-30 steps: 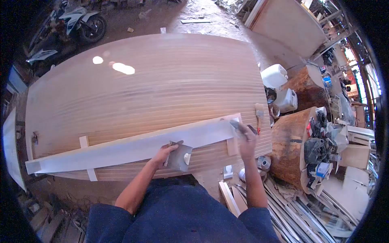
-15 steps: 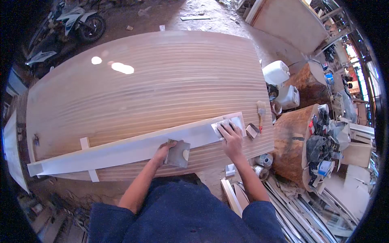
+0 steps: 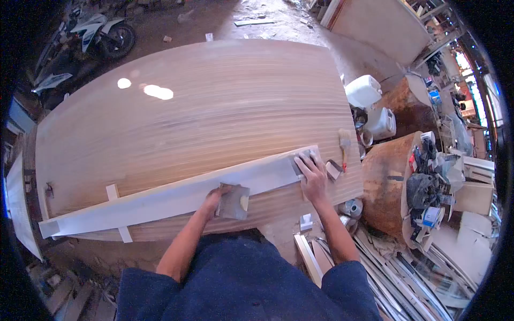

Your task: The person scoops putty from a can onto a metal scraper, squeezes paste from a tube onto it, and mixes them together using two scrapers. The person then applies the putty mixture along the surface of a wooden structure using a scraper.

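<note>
My left hand (image 3: 212, 201) grips a flat, squarish grey plate (image 3: 234, 202) by its left edge, with a cream-coloured patch at the plate's right side. Under both hands, a long white board (image 3: 155, 193) with raised pale edges lies slantwise across a large ribbed wooden panel (image 3: 203, 117). At the board's right end, my right hand (image 3: 314, 176) presses its fingers down on a flat grey piece (image 3: 297, 163), mostly covered by the fingers; its exact kind cannot be made out. A paintbrush (image 3: 344, 144) and a small dark-edged scraper (image 3: 334, 169) rest just right of that hand.
White jerrycans (image 3: 364, 91) stand past the panel's right edge, near rusty drums (image 3: 388, 182) topped with cans and plastic bags. Long strips (image 3: 385, 278) lie on the floor at lower right. A motorbike (image 3: 91, 40) is parked at upper left. White crosspieces (image 3: 125, 234) lie under the board.
My right hand has shifted slightly right and down at the board's end, and the flat piece beneath it now looks darker. My left hand and its plate stay nearly in place.
</note>
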The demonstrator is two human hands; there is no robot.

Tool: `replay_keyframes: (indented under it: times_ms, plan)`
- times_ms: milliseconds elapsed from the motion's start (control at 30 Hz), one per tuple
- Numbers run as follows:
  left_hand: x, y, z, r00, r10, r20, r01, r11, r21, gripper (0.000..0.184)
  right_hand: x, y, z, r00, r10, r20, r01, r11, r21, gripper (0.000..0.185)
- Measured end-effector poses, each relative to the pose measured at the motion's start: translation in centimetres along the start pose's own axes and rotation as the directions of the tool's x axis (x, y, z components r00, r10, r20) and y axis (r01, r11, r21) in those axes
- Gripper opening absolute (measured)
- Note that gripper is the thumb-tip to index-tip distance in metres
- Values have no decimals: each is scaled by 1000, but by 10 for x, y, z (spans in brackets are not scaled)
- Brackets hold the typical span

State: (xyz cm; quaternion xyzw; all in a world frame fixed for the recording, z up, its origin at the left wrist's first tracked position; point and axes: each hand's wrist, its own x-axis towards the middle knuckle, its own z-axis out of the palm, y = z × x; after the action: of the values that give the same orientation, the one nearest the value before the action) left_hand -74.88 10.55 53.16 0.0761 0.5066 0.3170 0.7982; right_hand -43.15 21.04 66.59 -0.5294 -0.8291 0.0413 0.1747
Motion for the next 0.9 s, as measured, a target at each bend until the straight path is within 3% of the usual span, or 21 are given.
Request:
replay_keyframes:
  times_ms: [67,167,300,467,567,900]
  plan:
    - [-3,0,3,999,39,6,-39,999,5,37,-7,10,-4,999,-24,30,24,1000,6,48]
    - [-31,21,25,999,20,-48,-18,999,32,38,3,16,-7,999,-11,-53,12,1000,13,44]
    - [-36,25,32,993,30,-115,-26,999,39,39,-9,29,-9,999,-39,14,39,999,-1,44]
    - [-4,-5,0,999,10,-49,-11,1000,-23,37,0,44,-5,999,-27,-43,28,999,25,45]
    - [-5,-2,4,997,35,-63,-36,999,-25,38,-11,55,-8,999,-46,4,46,999,-1,45]
    - [-28,18,25,995,16,-96,-16,1000,-4,40,-11,76,-9,998,3,-70,0,999,37,47]
